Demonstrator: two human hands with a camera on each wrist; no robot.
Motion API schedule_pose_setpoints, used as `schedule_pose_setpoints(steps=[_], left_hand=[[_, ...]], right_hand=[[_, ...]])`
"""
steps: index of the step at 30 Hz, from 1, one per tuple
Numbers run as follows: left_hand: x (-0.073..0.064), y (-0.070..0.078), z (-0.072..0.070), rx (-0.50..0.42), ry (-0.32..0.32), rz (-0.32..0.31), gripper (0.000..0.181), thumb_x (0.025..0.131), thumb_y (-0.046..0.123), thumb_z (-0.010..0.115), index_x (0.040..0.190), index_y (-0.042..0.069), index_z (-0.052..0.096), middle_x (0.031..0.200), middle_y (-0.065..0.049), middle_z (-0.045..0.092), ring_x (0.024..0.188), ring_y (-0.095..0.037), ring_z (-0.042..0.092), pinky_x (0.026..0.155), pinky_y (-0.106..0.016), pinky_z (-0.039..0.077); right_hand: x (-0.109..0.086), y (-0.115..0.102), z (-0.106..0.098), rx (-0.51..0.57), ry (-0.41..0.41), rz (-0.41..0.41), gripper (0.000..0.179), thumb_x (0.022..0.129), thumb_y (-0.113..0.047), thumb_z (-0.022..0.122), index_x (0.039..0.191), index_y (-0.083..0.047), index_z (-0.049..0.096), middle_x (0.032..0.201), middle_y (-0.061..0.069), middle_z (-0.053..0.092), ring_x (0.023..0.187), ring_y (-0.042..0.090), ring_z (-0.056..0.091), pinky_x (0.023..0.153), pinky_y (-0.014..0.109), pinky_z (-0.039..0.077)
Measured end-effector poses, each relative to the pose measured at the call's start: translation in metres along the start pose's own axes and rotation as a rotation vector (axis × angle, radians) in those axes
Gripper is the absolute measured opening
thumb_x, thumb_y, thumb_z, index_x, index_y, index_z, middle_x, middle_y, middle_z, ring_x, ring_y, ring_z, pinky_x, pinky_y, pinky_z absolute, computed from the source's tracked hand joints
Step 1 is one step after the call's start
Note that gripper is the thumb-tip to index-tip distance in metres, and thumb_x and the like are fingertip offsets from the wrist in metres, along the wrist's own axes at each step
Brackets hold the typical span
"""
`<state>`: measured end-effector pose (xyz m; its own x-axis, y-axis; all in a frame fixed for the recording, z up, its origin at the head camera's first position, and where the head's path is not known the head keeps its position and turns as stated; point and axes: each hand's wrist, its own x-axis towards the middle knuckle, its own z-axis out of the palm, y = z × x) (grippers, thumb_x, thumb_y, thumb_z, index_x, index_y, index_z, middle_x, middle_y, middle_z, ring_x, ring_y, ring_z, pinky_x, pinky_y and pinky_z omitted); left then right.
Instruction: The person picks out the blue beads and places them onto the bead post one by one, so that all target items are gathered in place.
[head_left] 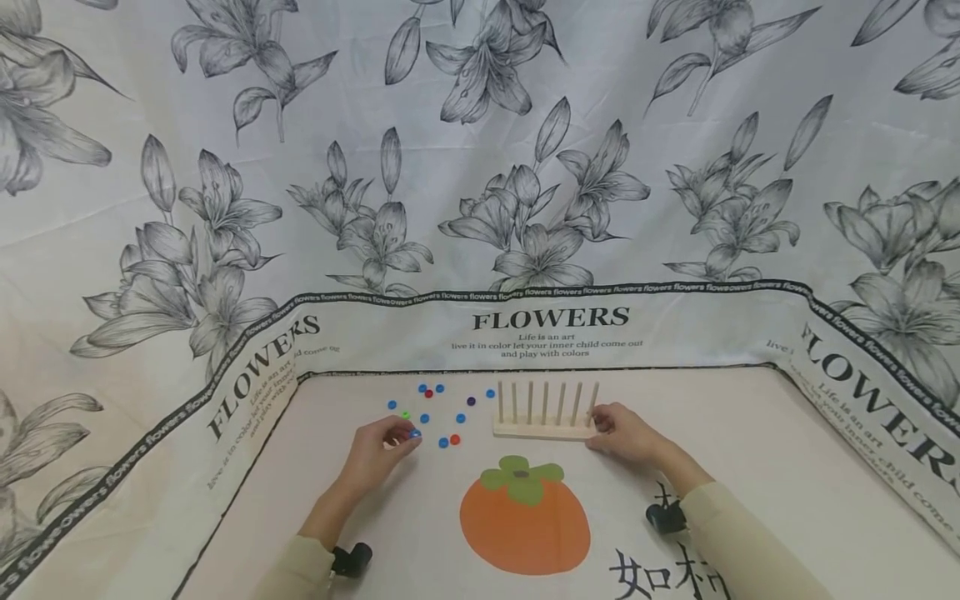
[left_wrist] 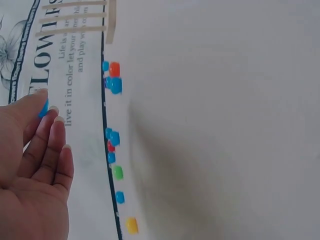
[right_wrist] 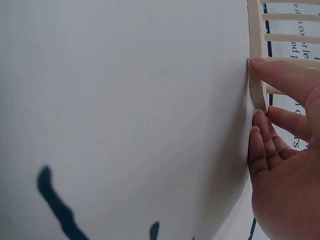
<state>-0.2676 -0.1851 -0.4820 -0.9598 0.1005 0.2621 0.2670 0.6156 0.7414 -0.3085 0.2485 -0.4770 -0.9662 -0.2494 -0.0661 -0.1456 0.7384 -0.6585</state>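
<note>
My left hand (head_left: 375, 452) pinches a small blue bead (left_wrist: 44, 108) between thumb and index finger, left of the scattered beads. At the rack's right end, my right hand (head_left: 632, 435) grips the wooden peg rack (head_left: 536, 430); in the right wrist view its thumb presses the base (right_wrist: 256, 32) and other fingers touch the end. Several bare upright pegs stand in a row on that base. Between the hands lie several blue beads (head_left: 461, 418), two red ones (head_left: 455, 439), a dark purple bead (head_left: 471, 402) and a green bead (head_left: 406, 414).
A yellow bead (left_wrist: 132, 225) shows in the left wrist view. The pale tablecloth carries an orange persimmon print (head_left: 525, 525) and black characters (head_left: 645, 575). Flower-printed fabric (head_left: 547, 208) rises behind the table and along both sides.
</note>
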Motion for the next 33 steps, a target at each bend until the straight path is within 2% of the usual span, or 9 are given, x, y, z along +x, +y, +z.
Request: schedule_pose_setpoints(steps=[3,12,18,24,33], left_hand=[[0.002,0.006,0.009,-0.005,-0.006,0.023,0.015,0.093,0.019,0.078,0.106,0.015,0.072,0.089,0.009,0.066,0.086,-0.01,0.06,0.082,-0.027,0.053],[0.005,0.022,0.026,-0.052,-0.057,0.003,0.018,0.093,0.02,0.078,0.11,0.015,0.073,0.094,0.009,0.068,0.092,-0.014,0.06,0.082,-0.027,0.053],[0.01,0.032,0.033,-0.051,-0.091,0.053,0.019,0.093,0.02,0.077,0.111,0.014,0.074,0.093,0.009,0.068,0.091,-0.015,0.06,0.083,-0.029,0.053],[0.015,0.04,0.04,-0.061,-0.106,0.093,0.02,0.094,0.021,0.077,0.111,0.013,0.073,0.091,0.009,0.067,0.088,-0.013,0.061,0.08,-0.025,0.054],[0.019,0.048,0.051,-0.098,-0.131,0.142,0.017,0.094,0.027,0.076,0.108,0.016,0.074,0.091,0.01,0.067,0.087,-0.012,0.061,0.079,-0.027,0.055]], right_hand=[[-0.001,0.002,0.0,0.004,-0.001,0.001,0.061,0.088,-0.015,0.079,0.136,0.012,0.052,0.119,0.019,0.06,0.107,0.03,0.058,0.096,0.052,0.051],[0.0,0.006,0.001,0.016,-0.019,-0.021,0.058,0.089,-0.015,0.078,0.134,0.012,0.053,0.117,0.018,0.06,0.106,0.029,0.058,0.096,0.052,0.05],[0.003,0.003,-0.002,-0.02,-0.036,-0.022,0.056,0.09,-0.018,0.077,0.133,0.009,0.053,0.118,0.017,0.06,0.108,0.03,0.058,0.099,0.053,0.05],[0.003,0.002,-0.004,-0.007,-0.054,-0.025,0.053,0.091,-0.017,0.076,0.131,0.008,0.053,0.118,0.018,0.058,0.108,0.03,0.056,0.099,0.053,0.049],[0.005,0.004,-0.003,-0.003,-0.064,-0.022,0.061,0.091,-0.02,0.077,0.135,0.011,0.049,0.122,0.02,0.057,0.112,0.033,0.055,0.101,0.055,0.047]])
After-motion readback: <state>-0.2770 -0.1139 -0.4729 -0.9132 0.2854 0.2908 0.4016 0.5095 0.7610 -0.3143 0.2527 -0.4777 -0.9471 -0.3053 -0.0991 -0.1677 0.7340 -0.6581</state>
